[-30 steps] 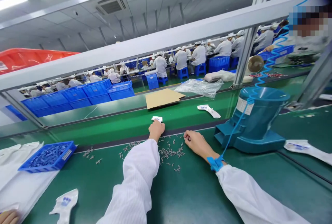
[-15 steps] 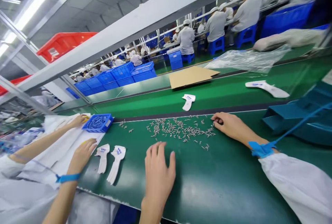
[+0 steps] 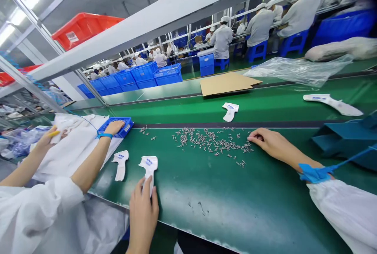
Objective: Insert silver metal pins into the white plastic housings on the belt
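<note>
My left hand [image 3: 143,214], fingers partly bent and slightly spread, is at the lower end of a white plastic handle-shaped shell with blue marks [image 3: 149,163]; the shell lies on the dark green smooth worktop [image 3: 232,203] near its front edge. I cannot tell whether the fingers are closed on it. A shorter white plastic shell [image 3: 120,164] lies just left of it.

My right hand [image 3: 272,145], in a blue wrist strap [image 3: 314,173], rests with fingers curled and tips drawn together, at the right edge of a scatter of small grey metal screws [image 3: 212,141]. I cannot tell whether it holds one.

Left of my work, a co-worker's hand [image 3: 116,127] reaches into a shallow blue plastic tray [image 3: 127,127].
</note>
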`<act>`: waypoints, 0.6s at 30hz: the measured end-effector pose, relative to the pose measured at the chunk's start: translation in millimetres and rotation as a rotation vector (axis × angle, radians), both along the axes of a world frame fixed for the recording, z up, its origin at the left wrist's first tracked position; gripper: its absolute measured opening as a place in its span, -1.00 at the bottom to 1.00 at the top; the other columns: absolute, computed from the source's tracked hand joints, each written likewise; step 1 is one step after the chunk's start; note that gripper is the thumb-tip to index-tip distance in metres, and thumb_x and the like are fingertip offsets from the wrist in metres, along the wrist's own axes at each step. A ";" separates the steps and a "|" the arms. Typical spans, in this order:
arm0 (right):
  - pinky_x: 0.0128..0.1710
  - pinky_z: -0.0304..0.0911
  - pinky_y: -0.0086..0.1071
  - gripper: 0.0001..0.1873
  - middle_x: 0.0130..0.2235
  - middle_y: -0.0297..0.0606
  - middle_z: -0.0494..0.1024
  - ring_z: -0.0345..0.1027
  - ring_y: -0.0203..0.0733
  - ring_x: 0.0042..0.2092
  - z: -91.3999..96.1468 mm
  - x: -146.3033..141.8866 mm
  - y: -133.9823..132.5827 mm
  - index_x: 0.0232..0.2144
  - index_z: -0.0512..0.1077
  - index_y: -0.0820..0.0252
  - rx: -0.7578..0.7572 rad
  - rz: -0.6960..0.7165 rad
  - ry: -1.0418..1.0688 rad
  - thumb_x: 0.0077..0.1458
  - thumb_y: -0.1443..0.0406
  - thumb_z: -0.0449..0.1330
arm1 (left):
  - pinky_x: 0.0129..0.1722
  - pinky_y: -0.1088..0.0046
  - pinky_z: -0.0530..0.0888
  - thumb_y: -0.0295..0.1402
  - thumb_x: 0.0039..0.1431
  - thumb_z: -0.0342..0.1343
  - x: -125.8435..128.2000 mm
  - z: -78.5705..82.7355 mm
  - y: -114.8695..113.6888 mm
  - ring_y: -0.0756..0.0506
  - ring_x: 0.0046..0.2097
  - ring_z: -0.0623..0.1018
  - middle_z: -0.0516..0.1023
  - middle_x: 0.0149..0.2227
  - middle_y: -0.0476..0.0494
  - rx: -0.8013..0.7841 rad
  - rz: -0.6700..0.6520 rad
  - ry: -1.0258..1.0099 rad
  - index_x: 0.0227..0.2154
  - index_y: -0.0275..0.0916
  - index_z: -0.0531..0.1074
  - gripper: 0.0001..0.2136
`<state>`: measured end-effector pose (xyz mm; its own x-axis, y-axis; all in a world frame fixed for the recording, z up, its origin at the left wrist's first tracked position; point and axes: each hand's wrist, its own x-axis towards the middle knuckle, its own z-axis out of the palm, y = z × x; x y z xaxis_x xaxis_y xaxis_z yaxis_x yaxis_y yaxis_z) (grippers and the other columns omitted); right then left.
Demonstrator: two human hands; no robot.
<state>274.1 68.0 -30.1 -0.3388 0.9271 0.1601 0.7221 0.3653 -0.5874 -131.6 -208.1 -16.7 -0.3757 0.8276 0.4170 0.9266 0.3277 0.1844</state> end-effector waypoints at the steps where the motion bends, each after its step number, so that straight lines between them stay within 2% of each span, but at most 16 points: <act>1: -0.35 0.27 -0.23 -0.66 -0.29 -0.08 0.59 0.43 0.00 -0.32 6.5 -1.5 -4.4 -0.34 0.46 0.12 -0.006 0.003 -0.004 0.15 0.03 0.06 | -0.05 0.11 0.50 -0.28 0.34 -0.10 13.6 -2.3 -4.8 -0.26 -0.02 0.50 0.45 0.05 -0.31 -0.003 -0.062 -0.018 0.07 -0.20 0.43 -0.66; 4: -0.35 0.25 -0.26 -0.65 -0.30 -0.14 0.60 0.41 -0.05 -0.34 29.3 -12.8 -27.0 -0.32 0.49 0.11 -0.063 0.020 0.000 0.17 0.00 0.08 | -0.08 0.17 0.50 -0.30 0.33 -0.02 65.2 -7.6 -17.0 -0.23 -0.01 0.49 0.41 0.10 -0.28 -0.012 -0.234 -0.084 0.15 -0.09 0.37 -0.65; 6: -0.35 0.25 -0.29 -0.63 -0.28 -0.18 0.61 0.43 -0.07 -0.32 45.5 -28.3 -51.3 -0.29 0.50 0.10 -0.164 0.070 0.023 0.18 -0.02 0.09 | -0.11 0.20 0.49 -0.35 0.33 -0.03 100.1 -9.3 -19.9 -0.21 -0.04 0.49 0.40 0.12 -0.27 -0.020 -0.296 -0.138 0.19 -0.05 0.32 -0.62; 9: -0.34 0.26 -0.36 -0.65 -0.31 -0.25 0.61 0.44 -0.13 -0.31 66.7 -61.8 -95.4 -0.29 0.52 0.10 -0.383 0.276 0.037 0.20 -0.01 0.13 | -0.13 0.22 0.48 -0.35 0.32 0.00 136.7 -8.3 -16.3 -0.21 -0.06 0.50 0.42 0.12 -0.27 -0.031 -0.318 -0.213 0.25 -0.08 0.22 -0.55; 11: -0.40 0.21 -0.41 -0.70 -0.39 -0.30 0.59 0.40 -0.18 -0.37 76.1 -85.7 -120.7 -0.34 0.54 0.11 -0.496 0.412 -0.010 0.20 0.05 0.15 | -0.12 0.23 0.49 -0.27 0.28 0.09 146.6 -5.1 -11.3 -0.22 -0.06 0.51 0.44 0.10 -0.29 -0.026 -0.320 -0.249 0.28 -0.16 0.16 -0.46; 13: -0.45 0.14 -0.43 -0.75 -0.43 -0.31 0.56 0.36 -0.22 -0.41 81.0 -106.0 -136.1 -0.38 0.55 0.14 -0.536 0.498 -0.049 0.19 0.13 0.17 | -0.13 0.25 0.50 -0.23 0.24 0.15 147.3 -0.7 -5.9 -0.22 -0.05 0.52 0.46 0.06 -0.29 -0.003 -0.336 -0.292 0.26 -0.20 0.17 -0.44; 15: -0.47 0.10 -0.44 -0.80 -0.44 -0.31 0.55 0.33 -0.24 -0.42 82.7 -120.1 -141.0 -0.40 0.56 0.16 -0.545 0.544 -0.087 0.16 0.20 0.19 | -0.15 0.29 0.50 -0.28 0.25 0.14 143.2 3.7 -0.8 -0.20 -0.06 0.53 0.49 0.01 -0.25 0.030 -0.360 -0.350 0.18 -0.19 0.26 -0.55; 18: -0.51 0.05 -0.46 -0.83 -0.47 -0.32 0.52 0.28 -0.27 -0.44 84.1 -131.0 -136.8 -0.41 0.57 0.19 -0.603 0.587 -0.119 0.11 0.27 0.19 | -0.23 0.36 0.49 -0.39 0.28 0.09 136.7 7.8 4.3 -0.12 -0.19 0.54 0.54 -0.18 -0.13 0.074 -0.408 -0.437 -0.08 -0.14 0.42 -0.83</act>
